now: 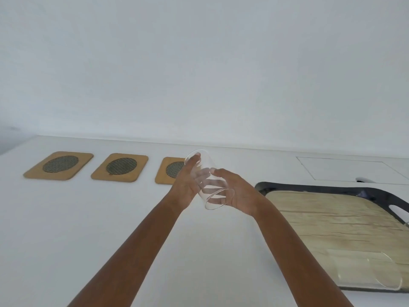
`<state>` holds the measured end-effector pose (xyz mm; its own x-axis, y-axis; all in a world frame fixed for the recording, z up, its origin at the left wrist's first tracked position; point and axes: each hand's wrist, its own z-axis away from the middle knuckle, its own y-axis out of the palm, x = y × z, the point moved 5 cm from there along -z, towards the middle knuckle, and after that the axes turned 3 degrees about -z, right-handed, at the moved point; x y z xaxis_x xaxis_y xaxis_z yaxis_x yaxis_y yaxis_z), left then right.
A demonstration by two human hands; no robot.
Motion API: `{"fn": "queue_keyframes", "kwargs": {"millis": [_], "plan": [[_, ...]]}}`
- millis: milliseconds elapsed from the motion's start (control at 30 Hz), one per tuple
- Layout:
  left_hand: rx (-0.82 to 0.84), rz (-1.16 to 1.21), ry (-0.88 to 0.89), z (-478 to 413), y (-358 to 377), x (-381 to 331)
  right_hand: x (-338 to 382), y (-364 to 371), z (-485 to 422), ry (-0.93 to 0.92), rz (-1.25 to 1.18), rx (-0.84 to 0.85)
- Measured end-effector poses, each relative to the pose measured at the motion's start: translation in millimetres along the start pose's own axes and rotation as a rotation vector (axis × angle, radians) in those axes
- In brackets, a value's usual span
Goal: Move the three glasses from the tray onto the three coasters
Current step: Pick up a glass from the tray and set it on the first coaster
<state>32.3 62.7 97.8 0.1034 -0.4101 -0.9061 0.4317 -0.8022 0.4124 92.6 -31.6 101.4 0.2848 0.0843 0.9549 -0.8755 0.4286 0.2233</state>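
Note:
Both hands hold one clear glass tilted in the air above the white table. My left hand grips its left side; my right hand cups its right side. Three tan coasters with dark mesh rounds lie in a row at the back left: the left coaster, the middle coaster and the right coaster, the last partly hidden by my left hand. A black-rimmed tray with a pale wood-look base sits at the right. Another clear glass lies on its side on the tray's near end.
The white table meets a white wall along its back edge. A flat rectangular outline is set into the tabletop behind the tray. A small white object pokes out past the tray's far rim.

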Motion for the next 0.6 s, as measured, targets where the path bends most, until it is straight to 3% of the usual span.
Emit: {"fn": "queue_keyframes", "kwargs": {"millis": [133,267,600], "plan": [[-0.103,-0.106,0.097,9,-34,-27,3,35,-22,-0.025,0.131,0.008],[-0.101,-0.209,0.12,15,-66,-44,1,67,-46,-0.051,0.199,-0.009],[-0.368,-0.438,0.163,24,-142,-63,-21,137,-111,-0.266,0.359,-0.294]]}}
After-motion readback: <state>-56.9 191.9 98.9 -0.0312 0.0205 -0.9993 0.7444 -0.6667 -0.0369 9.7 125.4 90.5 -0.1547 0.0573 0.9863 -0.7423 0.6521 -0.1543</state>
